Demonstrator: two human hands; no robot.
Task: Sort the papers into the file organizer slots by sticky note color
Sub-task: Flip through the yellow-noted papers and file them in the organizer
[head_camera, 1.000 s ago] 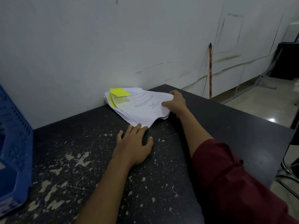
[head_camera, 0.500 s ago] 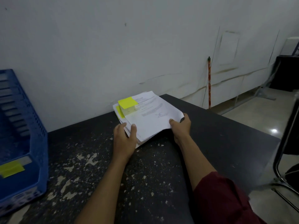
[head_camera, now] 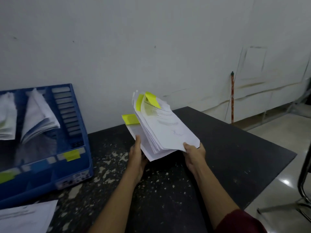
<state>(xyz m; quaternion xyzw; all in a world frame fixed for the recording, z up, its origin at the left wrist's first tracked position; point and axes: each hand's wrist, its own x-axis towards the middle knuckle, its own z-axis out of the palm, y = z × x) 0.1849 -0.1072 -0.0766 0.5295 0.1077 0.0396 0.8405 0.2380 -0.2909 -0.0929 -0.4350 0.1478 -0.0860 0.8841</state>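
A stack of white papers [head_camera: 165,130] with yellow sticky notes [head_camera: 151,100] at its far end is held up off the black table, tilted. My left hand [head_camera: 137,153] grips its near left edge from below. My right hand [head_camera: 193,149] pinches the near right corner. One sheet with a yellow note [head_camera: 130,118] hangs lower than the rest. The blue file organizer [head_camera: 79,132] stands at the left, with papers [head_camera: 38,115] in two slots and yellow notes [head_camera: 71,155] stuck on its front.
A loose white sheet [head_camera: 27,217] lies at the table's near left corner. The worn black table [head_camera: 227,148] ends at the right, with a chair leg [head_camera: 303,174] and tiled floor beyond. A white wall runs behind the table.
Both hands have taken hold of the stack and lifted it from the table's far edge. The view has swung left, so the organizer shows more.
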